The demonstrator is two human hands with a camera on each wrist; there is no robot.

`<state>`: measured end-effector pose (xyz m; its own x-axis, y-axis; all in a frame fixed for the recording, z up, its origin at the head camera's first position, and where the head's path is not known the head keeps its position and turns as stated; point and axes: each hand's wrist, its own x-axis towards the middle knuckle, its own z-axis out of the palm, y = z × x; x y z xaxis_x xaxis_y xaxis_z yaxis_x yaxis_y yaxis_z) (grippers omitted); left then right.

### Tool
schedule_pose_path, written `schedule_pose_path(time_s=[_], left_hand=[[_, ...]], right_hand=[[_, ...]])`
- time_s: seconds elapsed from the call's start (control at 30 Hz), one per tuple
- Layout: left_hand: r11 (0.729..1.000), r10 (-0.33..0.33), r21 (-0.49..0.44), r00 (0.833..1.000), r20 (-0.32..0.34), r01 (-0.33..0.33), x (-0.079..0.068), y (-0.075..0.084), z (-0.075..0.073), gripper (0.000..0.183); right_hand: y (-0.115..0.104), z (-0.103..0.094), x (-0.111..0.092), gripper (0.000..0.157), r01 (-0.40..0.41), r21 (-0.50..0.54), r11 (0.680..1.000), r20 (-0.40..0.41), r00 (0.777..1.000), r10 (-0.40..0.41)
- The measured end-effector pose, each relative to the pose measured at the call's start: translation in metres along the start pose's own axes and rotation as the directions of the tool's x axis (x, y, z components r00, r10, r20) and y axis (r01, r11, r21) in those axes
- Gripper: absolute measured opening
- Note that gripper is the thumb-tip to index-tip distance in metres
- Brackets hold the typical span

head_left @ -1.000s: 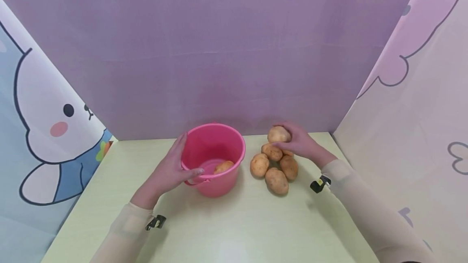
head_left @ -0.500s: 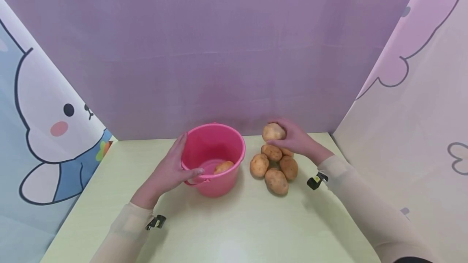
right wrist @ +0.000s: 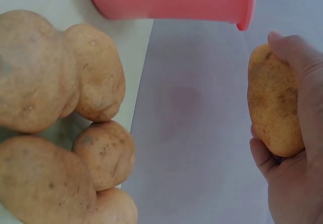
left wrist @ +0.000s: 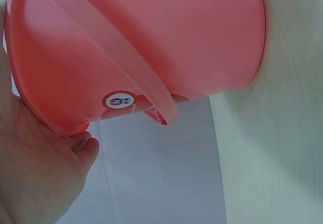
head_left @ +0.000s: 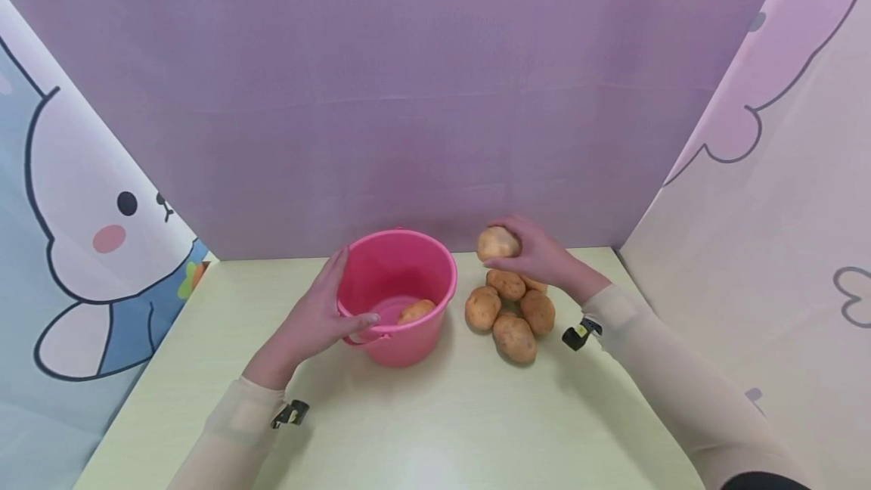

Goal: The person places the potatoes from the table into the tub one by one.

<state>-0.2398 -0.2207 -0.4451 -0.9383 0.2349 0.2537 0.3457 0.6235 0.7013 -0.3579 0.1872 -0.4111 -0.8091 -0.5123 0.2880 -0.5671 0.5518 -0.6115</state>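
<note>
My left hand (head_left: pixel 313 324) grips the rim of a pink plastic bucket (head_left: pixel 408 346), thumb at the front and fingers at the left side. In the left wrist view the bucket's handle (left wrist: pixel 111 42) hangs down against its outer wall. One potato (head_left: pixel 416 311) lies inside on the bottom. To the right of the bucket, my right hand (head_left: pixel 544 255) holds a large potato (head_left: pixel 497 243) between thumb and fingers. The right wrist view shows this held potato (right wrist: pixel 275 103) raised off the table, apart from the bucket.
Several potatoes (head_left: pixel 515 338) lie clustered on the pale table (head_left: pixel 422 429), just right of the bucket and below my right hand. A purple cloth wall (head_left: pixel 422 112) stands close behind the bucket. Printed panels flank the table on both sides.
My right hand has lifted the large potato off the back of the cluster and carried it leftward, nearer the bucket. The left hand and bucket stay where they were.
</note>
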Motion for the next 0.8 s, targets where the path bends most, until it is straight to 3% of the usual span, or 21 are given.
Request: schedule_pose_path(time_s=[0.4,0.8], left_hand=[[1.000,-0.026,-0.014,1.000,0.001,0.026,0.000,0.006,0.001,0.122],[1.000,-0.007,-0.010,1.000,0.006,0.007,-0.001,0.003,0.000,0.122]], right_hand=[[-0.011,0.002,0.009,0.064,0.053,0.009,0.999,0.002,0.999,-0.053],[-0.031,0.009,0.021,0.063,0.113,0.006,0.994,0.004,0.994,-0.113]])
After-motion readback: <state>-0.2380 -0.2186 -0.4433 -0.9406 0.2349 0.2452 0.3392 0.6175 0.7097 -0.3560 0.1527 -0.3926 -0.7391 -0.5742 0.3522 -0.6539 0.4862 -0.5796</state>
